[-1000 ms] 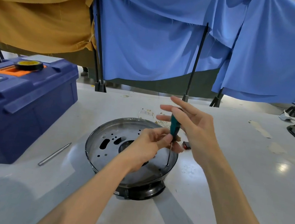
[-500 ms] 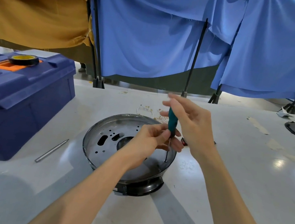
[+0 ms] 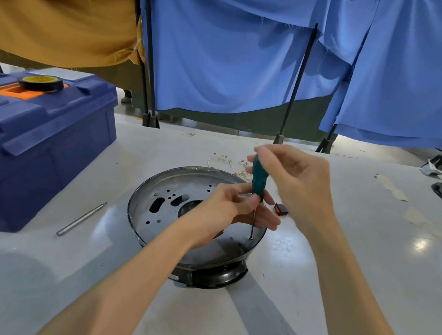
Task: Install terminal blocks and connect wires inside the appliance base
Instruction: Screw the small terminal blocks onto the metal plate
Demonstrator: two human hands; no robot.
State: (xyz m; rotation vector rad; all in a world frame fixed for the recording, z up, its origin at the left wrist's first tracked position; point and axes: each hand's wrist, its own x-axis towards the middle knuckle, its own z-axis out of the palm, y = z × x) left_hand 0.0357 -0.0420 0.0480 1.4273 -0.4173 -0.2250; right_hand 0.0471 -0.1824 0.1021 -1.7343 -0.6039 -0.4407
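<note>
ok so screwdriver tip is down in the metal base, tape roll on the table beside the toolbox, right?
No: head view shows the tape roll on top of the toolbox, not on the table. The screwdriver tip is indeed down in the metal base.

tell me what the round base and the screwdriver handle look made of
The base: likely sheet metal, dull silver, softly reflective, with punched holes; underside looks glossy black plastic.
The screwdriver handle: probably smooth opaque teal plastic; thin shaft looks like steel.

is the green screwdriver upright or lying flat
Upright: the green-handled screwdriver stands almost vertical, handle top in the right hand, tip down inside the round metal appliance base.
</note>
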